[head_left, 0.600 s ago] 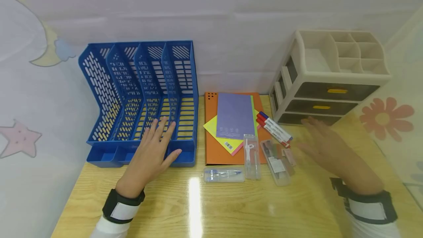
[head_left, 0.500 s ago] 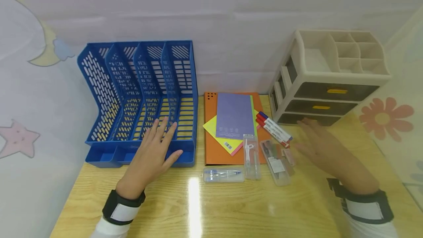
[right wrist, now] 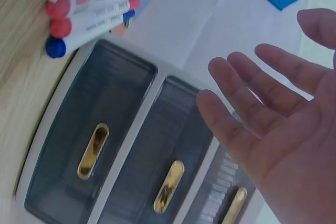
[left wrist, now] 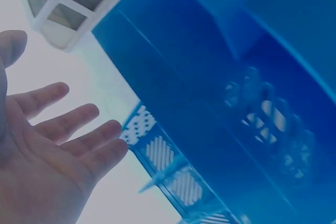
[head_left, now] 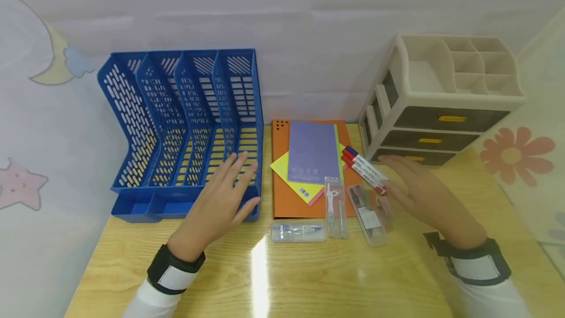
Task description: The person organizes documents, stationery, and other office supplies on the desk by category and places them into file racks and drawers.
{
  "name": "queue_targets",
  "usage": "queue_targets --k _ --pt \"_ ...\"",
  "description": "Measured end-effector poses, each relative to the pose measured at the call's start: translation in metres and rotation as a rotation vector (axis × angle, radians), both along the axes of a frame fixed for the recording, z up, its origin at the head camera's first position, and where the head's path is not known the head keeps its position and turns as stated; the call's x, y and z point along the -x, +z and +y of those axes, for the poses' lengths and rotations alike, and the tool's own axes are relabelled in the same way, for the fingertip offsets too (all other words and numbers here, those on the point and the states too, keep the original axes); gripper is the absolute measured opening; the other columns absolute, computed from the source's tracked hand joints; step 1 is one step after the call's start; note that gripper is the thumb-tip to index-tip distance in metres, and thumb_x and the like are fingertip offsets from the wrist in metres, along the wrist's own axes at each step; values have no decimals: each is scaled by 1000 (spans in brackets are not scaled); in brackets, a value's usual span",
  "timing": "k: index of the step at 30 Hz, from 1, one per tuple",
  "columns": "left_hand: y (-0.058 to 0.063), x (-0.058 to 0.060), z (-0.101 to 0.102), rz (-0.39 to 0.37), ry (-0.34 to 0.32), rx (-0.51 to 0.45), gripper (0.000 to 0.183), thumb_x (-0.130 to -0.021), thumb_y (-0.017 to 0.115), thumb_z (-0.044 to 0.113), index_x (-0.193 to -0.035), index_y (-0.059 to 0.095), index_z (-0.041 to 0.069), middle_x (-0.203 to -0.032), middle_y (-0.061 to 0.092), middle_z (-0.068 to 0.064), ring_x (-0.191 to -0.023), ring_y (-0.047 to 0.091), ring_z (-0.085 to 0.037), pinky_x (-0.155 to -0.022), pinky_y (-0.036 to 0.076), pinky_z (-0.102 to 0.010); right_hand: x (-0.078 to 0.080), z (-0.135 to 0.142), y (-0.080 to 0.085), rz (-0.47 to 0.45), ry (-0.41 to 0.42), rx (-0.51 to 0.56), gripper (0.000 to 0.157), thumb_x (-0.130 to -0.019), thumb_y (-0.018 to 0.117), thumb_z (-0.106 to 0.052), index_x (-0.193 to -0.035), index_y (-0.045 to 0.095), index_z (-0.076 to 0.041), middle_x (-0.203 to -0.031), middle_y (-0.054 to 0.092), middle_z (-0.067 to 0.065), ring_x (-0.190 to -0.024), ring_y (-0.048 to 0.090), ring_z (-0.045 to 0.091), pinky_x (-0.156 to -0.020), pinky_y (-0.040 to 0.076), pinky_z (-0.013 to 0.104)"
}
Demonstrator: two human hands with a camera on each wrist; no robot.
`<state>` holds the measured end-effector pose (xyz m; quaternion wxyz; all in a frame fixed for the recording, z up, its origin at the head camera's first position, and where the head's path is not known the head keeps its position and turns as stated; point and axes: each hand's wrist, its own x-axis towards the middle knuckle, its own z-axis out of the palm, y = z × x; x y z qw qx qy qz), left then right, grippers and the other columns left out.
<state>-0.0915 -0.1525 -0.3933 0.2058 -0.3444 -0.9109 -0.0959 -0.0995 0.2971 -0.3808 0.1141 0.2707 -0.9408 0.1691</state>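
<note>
From here the empty left hand (head_left: 214, 207), fingers spread, hides the blue rack's (head_left: 176, 193) front partly, as the empty, outstretched right hand (head_left: 423, 195) overlaps 3 markers (head_left: 365, 170) and the cream drawer unit (head_left: 459, 101).

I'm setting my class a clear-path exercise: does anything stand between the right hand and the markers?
Nothing visible does. In the head view, the right hand partly overlaps the markers at their near ends; whether it touches them is unclear. The cabinet stands farther back, not between.
</note>
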Motion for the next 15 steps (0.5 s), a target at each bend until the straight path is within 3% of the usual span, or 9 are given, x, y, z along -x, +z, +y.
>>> queue_targets --k 6,10,15 --pt "7 7 22 68 -47 36 69 -96 71 36 -151 50 1 -158 42 -28 -145 42 -47 -119 38 -56 13 -12 3 -134 -2 -4 57 -99 70 -20 -149 48 -4 -144 54 24 -126 57 43 -97 50 67" --pt "10 9 39 86 -65 57 68 -94 74 35 -150 51 2 -158 42 -28 -146 42 -48 -119 39 -56 24 -20 3 -269 -35 5 56 -104 63 -29 -151 44 -5 -144 53 24 -124 58 41 -101 50 64" --pt "12 9 59 49 -75 95 65 -96 71 36 -150 50 5 -161 38 -27 -149 36 -49 -119 37 -58 36 -32 -3 -415 -42 39 65 -105 57 -45 -157 38 -12 -147 52 18 -124 58 35 -102 51 62"
